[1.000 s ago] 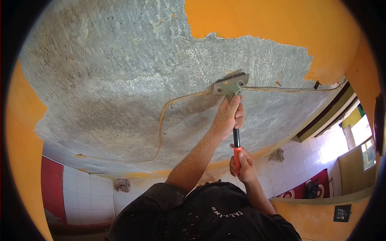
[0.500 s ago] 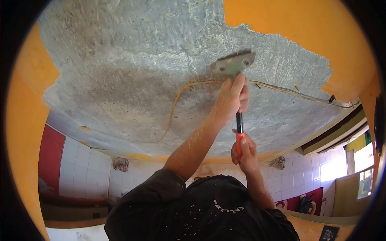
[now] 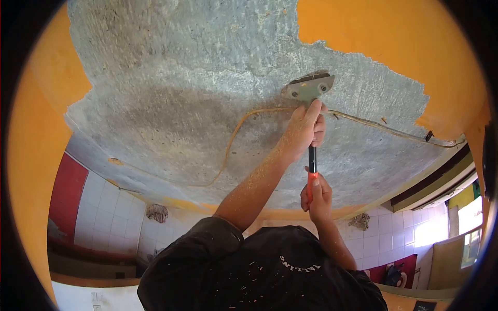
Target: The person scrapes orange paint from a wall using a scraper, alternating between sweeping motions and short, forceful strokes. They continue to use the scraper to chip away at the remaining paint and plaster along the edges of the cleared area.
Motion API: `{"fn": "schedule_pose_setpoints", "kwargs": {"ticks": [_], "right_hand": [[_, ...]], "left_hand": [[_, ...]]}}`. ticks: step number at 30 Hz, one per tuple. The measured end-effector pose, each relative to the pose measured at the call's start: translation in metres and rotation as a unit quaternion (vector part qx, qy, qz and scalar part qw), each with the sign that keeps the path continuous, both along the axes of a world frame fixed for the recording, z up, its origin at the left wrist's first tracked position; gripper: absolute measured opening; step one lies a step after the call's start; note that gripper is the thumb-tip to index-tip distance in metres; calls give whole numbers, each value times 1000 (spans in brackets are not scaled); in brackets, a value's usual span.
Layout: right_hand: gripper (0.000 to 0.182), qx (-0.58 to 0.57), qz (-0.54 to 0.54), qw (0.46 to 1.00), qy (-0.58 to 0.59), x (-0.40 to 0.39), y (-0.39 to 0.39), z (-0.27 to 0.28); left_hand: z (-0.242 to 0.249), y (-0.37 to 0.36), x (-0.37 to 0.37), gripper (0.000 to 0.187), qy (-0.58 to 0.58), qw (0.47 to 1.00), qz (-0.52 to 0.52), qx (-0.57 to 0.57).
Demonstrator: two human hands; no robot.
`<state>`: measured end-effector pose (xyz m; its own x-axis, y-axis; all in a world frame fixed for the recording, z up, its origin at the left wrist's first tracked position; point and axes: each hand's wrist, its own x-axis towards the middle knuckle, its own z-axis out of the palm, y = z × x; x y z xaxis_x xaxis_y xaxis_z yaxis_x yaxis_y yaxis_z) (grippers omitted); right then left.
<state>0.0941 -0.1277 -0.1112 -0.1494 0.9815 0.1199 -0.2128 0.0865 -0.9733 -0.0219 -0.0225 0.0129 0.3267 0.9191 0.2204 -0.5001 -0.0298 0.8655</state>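
Observation:
A long-handled scraper [image 3: 313,161] with a black shaft, red grip and wide metal head with two bolts runs up the middle. Its blade is at the bare grey plaster [image 3: 218,62], just above a tan cable [image 3: 232,136]. My left hand [image 3: 306,129] wraps the shaft right below the head, the thumb pointing up along it. Lower down, my right hand [image 3: 317,196] is closed around the red grip. Pale flecks of dust lie on my left forearm and on my dark shirt [image 3: 249,274].
Orange paint [image 3: 394,36] with a ragged edge borders the grey patch at upper right, and more orange covers the left side. A black clip [image 3: 429,136] holds the cable at right. White tiles [image 3: 111,207], a red panel [image 3: 67,194] and a bright window [image 3: 471,241] show lower down.
The scraper and both hands appear slightly lower and to the right. The view has shifted a little too, and the scraper head looks sharper than before. Both hands keep their hold.

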Motion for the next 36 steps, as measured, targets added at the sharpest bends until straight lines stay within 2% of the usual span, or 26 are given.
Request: {"fn": "schedule_pose_setpoints", "kwargs": {"ticks": [4, 7, 10, 14, 18, 25, 36], "right_hand": [[55, 17, -2, 1000, 4, 1, -2, -16], [49, -32, -14, 999, 40, -3, -4, -20], [49, -6, -20, 1000, 21, -4, 0, -9], [55, 14, -10, 1000, 4, -1, 0, -9], [48, -4, -13, 1000, 18, 1, -2, -7], [52, 8, -34, 999, -11, 6, -4, -6], [52, -12, 23, 1000, -4, 22, 2, 0]], "left_hand": [[-20, 5, 5, 33, 44, 999, -8, 6], [-24, 4, 6, 36, 26, 999, -21, -26], [-8, 3, 4, 35, 26, 1000, -6, -6], [-11, 4, 5, 35, 15, 1000, -14, -1], [-13, 4, 5, 35, 22, 999, -29, -11], [-12, 3, 8, 34, -4, 999, -33, -14], [-9, 3, 12, 35, 2, 1000, -18, -20]]}}
